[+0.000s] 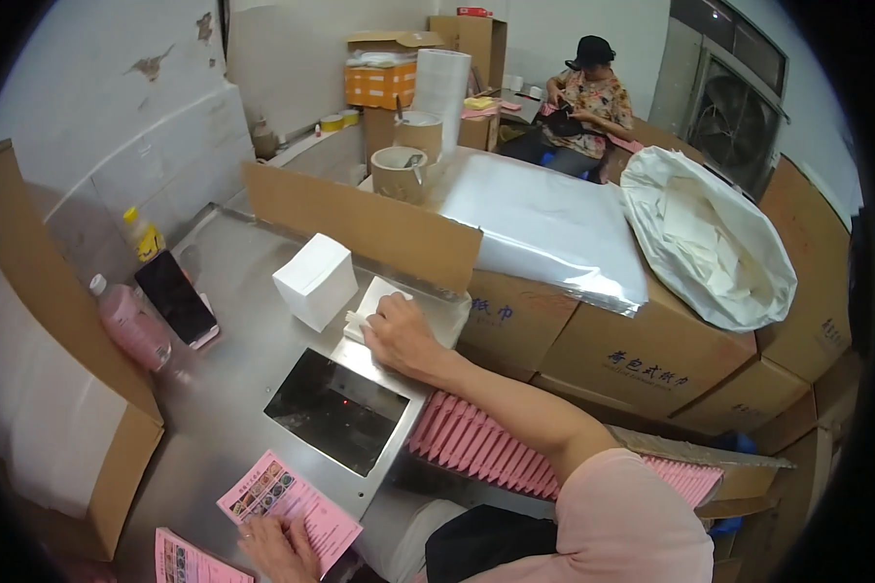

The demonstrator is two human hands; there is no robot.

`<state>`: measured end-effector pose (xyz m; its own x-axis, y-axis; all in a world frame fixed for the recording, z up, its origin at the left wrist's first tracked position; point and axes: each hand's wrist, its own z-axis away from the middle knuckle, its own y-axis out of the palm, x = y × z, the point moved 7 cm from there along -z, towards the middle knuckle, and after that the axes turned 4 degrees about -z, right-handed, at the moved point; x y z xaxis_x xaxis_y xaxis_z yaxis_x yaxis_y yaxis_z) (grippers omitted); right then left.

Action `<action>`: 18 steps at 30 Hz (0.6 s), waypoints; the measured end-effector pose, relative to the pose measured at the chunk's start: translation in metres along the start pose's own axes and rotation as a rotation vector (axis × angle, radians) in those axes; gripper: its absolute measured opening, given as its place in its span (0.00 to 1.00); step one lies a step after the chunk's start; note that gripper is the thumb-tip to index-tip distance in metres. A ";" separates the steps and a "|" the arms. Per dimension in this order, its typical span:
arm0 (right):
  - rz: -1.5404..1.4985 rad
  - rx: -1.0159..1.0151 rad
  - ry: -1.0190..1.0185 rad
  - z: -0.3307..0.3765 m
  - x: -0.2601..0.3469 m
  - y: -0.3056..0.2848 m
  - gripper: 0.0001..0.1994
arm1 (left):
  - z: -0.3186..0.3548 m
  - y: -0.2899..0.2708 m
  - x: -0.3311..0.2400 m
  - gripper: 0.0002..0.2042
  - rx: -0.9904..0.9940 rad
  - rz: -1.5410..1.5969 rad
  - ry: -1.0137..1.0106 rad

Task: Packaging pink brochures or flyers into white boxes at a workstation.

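Note:
My right hand [399, 335] reaches across a metal table, its fingers closed on folded white napkins [357, 324] beside a shallow metal tray end. Left of it stands a tall white stack of napkins [313, 280]. Near the front edge, my left hand [280, 549] grips the lower part of a pink printed packet [290, 496], its fingers bent over the face; its thumb is hidden. Lower left lies another pile of pink printed packets [192, 559]. Between my hands is a dark rectangular opening [336, 410] in the table, with a small red light in it.
At right, a long carton holds a row of pink packets [486, 439]. A cardboard flap [360, 225] stands behind the napkins. A phone [177, 299] and pink bottle [132, 323] stand left, near an open carton [126, 476]. Beyond, a co-worker [589, 102] sits past stacked cartons [642, 360].

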<state>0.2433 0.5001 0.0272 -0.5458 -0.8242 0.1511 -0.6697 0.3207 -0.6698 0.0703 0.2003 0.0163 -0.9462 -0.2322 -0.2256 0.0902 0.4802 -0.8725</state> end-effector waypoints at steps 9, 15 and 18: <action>-0.334 0.076 0.000 0.010 0.062 -0.001 0.19 | -0.007 0.013 -0.052 0.19 0.108 0.088 0.202; -0.471 0.156 -0.451 0.081 0.210 -0.006 0.18 | 0.000 0.003 -0.011 0.42 0.186 -0.113 0.055; -0.372 0.387 -0.412 0.053 0.226 0.018 0.17 | 0.002 0.017 -0.013 0.35 0.066 -0.258 0.004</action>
<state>0.1344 0.2948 0.0106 -0.0255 -0.9826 0.1838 -0.5051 -0.1460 -0.8506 0.0846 0.2093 0.0035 -0.9416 -0.3366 0.0097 -0.1343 0.3490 -0.9275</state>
